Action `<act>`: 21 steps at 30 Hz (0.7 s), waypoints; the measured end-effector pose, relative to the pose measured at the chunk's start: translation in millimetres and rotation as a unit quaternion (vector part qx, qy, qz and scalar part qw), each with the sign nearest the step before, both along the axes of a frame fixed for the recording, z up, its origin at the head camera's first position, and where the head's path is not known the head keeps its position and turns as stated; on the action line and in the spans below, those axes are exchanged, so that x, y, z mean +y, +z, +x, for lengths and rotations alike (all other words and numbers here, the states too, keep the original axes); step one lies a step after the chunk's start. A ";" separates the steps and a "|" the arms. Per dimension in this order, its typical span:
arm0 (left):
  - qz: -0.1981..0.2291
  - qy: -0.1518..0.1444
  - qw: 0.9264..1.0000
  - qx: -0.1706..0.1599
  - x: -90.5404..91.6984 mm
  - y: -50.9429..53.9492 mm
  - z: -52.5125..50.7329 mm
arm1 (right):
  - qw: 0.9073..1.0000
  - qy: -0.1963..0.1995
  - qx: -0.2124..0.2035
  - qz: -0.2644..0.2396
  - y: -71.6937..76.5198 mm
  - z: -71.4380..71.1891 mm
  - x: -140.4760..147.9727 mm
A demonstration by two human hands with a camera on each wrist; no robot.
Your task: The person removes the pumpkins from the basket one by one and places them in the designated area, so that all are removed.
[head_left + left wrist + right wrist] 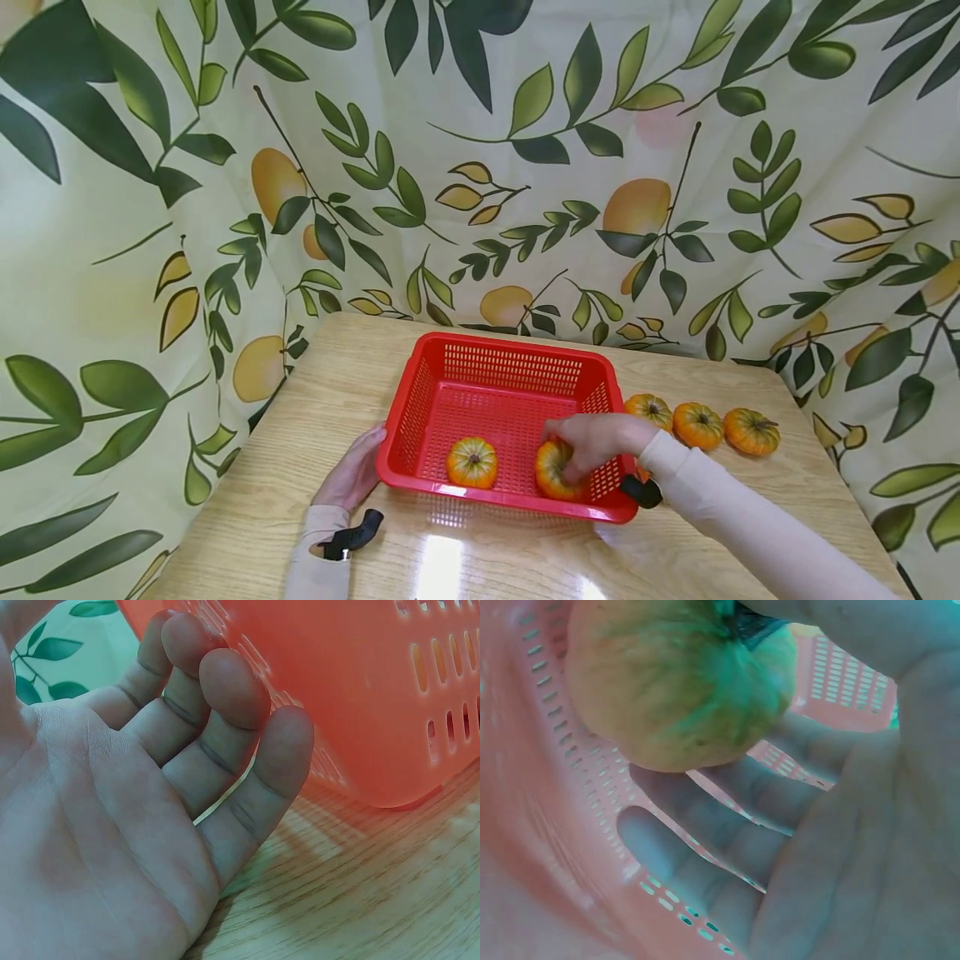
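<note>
A red plastic basket (510, 392) with slotted walls stands on the table. Inside it, towards the front left, sits a small orange pumpkin (472, 462) with a pale streaked top. My right hand (600, 442) reaches over the basket's right side and grips a second pumpkin (552, 471) near the front right corner. In the right wrist view, the thumb lies by this pumpkin's stem (754, 626) and some fingers are under its side. My left hand (352, 471) is outside the basket's left end. Its bent, relaxed fingertips (232, 686) touch the outer wall.
Several more pumpkins (697, 425) stand in a row on the wooden table (352, 358) to the right of the basket. One beside the basket is mostly hidden by my right wrist. A leaf-patterned cloth (480, 167) hangs behind the table and along its sides.
</note>
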State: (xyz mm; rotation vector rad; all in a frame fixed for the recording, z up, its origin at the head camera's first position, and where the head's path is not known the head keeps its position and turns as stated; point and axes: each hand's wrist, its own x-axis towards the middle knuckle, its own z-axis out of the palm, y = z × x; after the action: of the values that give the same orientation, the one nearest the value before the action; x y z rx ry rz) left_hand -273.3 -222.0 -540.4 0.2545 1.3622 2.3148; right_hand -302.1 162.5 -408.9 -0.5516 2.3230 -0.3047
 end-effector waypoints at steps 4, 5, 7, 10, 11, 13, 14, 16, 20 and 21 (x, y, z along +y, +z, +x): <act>-0.018 0.013 1.000 -0.013 -0.4 2.1 1.4 | 0.999 -0.019 0.017 -0.038 4.9 -1.5 4.4; -0.021 0.016 1.000 -0.016 -0.5 2.4 1.7 | 0.998 -0.024 0.022 -0.047 6.1 -2.0 5.8; -0.025 0.018 0.999 -0.017 -0.4 2.6 1.9 | 0.997 -0.029 0.029 -0.064 9.0 -2.8 8.8; -0.024 0.021 0.999 -0.019 -0.4 1.9 2.1 | 0.994 -0.031 0.036 -0.094 11.0 -3.9 14.0; -0.023 0.022 0.999 -0.020 -0.5 1.5 2.1 | 0.993 -0.033 0.039 -0.103 11.5 -4.0 15.8; -0.020 0.022 0.999 -0.021 -0.6 0.7 1.9 | 0.991 -0.034 0.047 -0.123 11.2 -4.4 19.5; -0.019 0.021 0.999 -0.020 -0.8 0.3 1.9 | 0.989 -0.036 0.052 -0.132 10.7 -4.5 21.3; -0.018 0.019 0.999 -0.019 -0.9 -0.3 1.6 | 0.986 -0.041 0.065 -0.149 10.1 -4.5 24.7; -0.014 0.015 1.000 -0.016 -0.9 -0.7 1.0 | 0.979 -0.053 0.091 -0.172 8.8 -4.8 30.1; -0.014 0.013 1.000 -0.015 -0.9 -0.8 0.8 | 0.978 -0.056 0.095 -0.179 8.9 -4.6 31.0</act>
State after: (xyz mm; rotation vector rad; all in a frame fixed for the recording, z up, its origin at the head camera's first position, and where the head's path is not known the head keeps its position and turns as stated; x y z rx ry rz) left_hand -272.4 -222.9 -541.1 0.1947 1.3899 2.3105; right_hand -306.7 193.5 -400.0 -0.6471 2.5033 -0.7634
